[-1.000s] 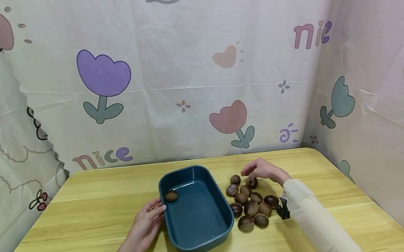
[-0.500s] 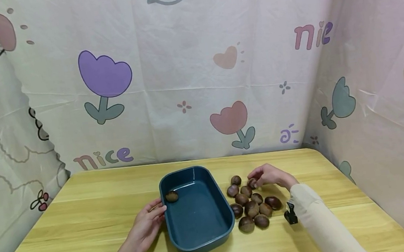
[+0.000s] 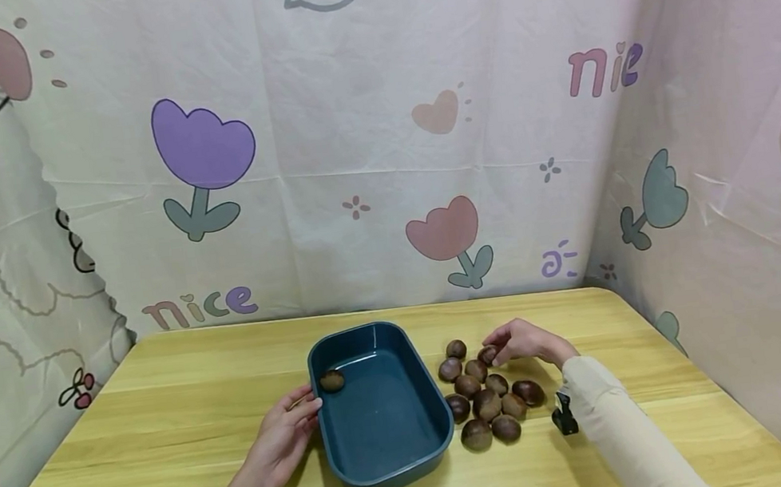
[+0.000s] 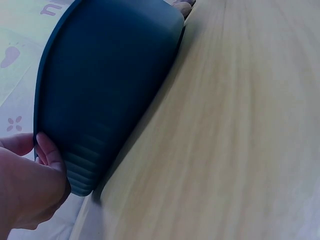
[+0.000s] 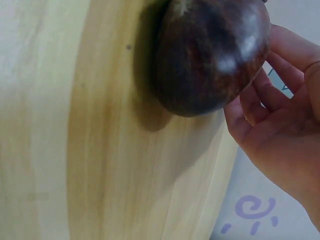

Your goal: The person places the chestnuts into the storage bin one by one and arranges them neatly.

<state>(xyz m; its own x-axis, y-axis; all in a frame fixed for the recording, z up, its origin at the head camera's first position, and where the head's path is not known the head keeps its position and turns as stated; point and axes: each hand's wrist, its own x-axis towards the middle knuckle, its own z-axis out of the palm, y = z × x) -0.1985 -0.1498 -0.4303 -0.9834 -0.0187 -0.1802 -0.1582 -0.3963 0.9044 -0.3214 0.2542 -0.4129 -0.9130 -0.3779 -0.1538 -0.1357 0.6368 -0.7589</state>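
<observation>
A dark blue rectangular plastic basin (image 3: pixel 381 413) stands on the table, with one chestnut (image 3: pixel 332 380) lying inside near its left wall. My left hand (image 3: pixel 282 433) holds the basin's left rim; in the left wrist view its thumb and fingers (image 4: pixel 50 152) pinch that edge. To the basin's right lies a loose group of chestnuts (image 3: pixel 486 405). At the far side of this group, my right hand (image 3: pixel 525 342) pinches a chestnut (image 3: pixel 487 355) between thumb and fingers. A large chestnut (image 5: pixel 212 55) fills the top of the right wrist view, partly hiding the right fingers.
The wooden table (image 3: pixel 185 411) ends at the back against a printed cloth (image 3: pixel 338 105). A small black device (image 3: pixel 564 414) sits at the right sleeve (image 3: pixel 612 411), close to the rightmost chestnut (image 3: pixel 527 393).
My right hand has moved slightly to the right and down, and its fingers have closed on the far chestnut. My left hand and the basin have stayed in place.
</observation>
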